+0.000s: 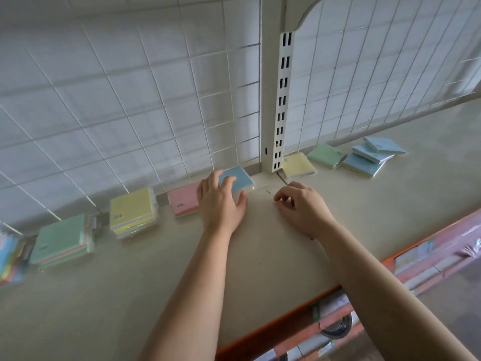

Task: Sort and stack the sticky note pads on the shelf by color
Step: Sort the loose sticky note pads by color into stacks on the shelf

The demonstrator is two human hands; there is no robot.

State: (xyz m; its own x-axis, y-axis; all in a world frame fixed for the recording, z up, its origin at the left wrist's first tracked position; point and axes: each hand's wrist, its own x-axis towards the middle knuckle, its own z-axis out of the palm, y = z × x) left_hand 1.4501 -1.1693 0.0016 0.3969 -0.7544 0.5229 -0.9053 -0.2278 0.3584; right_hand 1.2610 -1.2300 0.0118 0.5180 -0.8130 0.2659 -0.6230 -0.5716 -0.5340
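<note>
My left hand (pixel 221 199) grips a blue-topped pad (pixel 240 178) near the back of the shelf, fingers on top and thumb at its front edge. My right hand (pixel 302 204) rests loosely curled on the shelf surface just right of it, holding nothing. Left of the blue pad stand a pink-topped stack (pixel 183 198), a yellow-topped stack (pixel 132 211) and a green-topped stack (pixel 61 241). Right of the upright lie a yellow pad (pixel 298 165), a green pad (pixel 325 155) and three blue pads (pixel 369 157) overlapping each other.
A wire grid panel (pixel 156 100) backs the beige shelf (pixel 260 256). A slotted white upright (pixel 281 113) stands between the two shelf sections. A mixed pile of pads (pixel 10 256) sits at the far left edge. The orange shelf front (pixel 286 316) runs below my arms.
</note>
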